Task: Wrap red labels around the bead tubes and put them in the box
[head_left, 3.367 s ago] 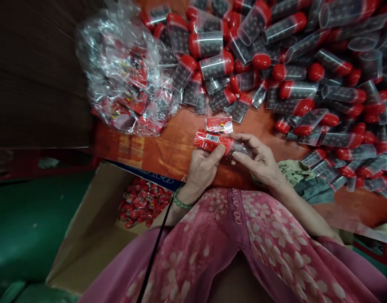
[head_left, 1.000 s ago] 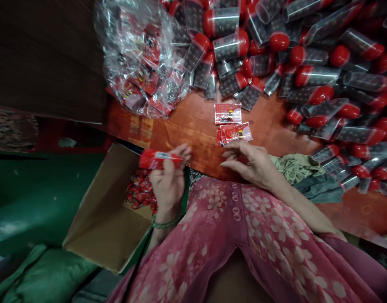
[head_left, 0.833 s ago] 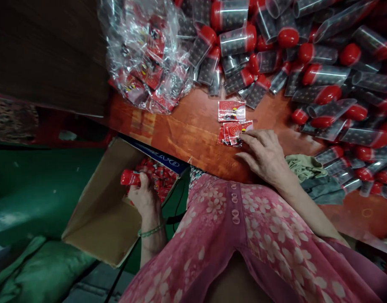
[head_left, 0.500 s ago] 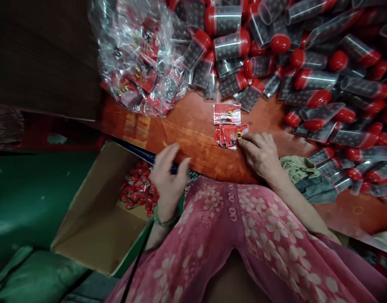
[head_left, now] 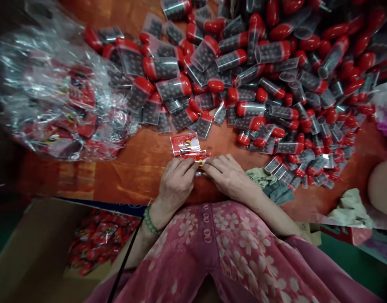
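Note:
A small red printed plastic packet [head_left: 198, 156] lies on the table at the front, with its near part between my fingertips. My left hand [head_left: 177, 180] has its fingers closed at the packet's left side. From the right, my right hand [head_left: 227, 174] pinches its other side. Just beyond it lies another red packet [head_left: 184, 144], flat on the wood, with a white and yellow figure printed on it. My fingers partly hide what they hold.
A heap of clear plastic tubes with red rounded ends [head_left: 250, 109] covers the table [head_left: 117, 179] beyond. At the left sits a clear plastic bag [head_left: 63, 105] of red packets. Crumpled cloths [head_left: 277, 191] lie on the right. Below the edge, a cardboard box [head_left: 38, 235] holds red pieces.
My left hand has come from above the box onto the packet, meeting my right hand there. The view has swung to the right.

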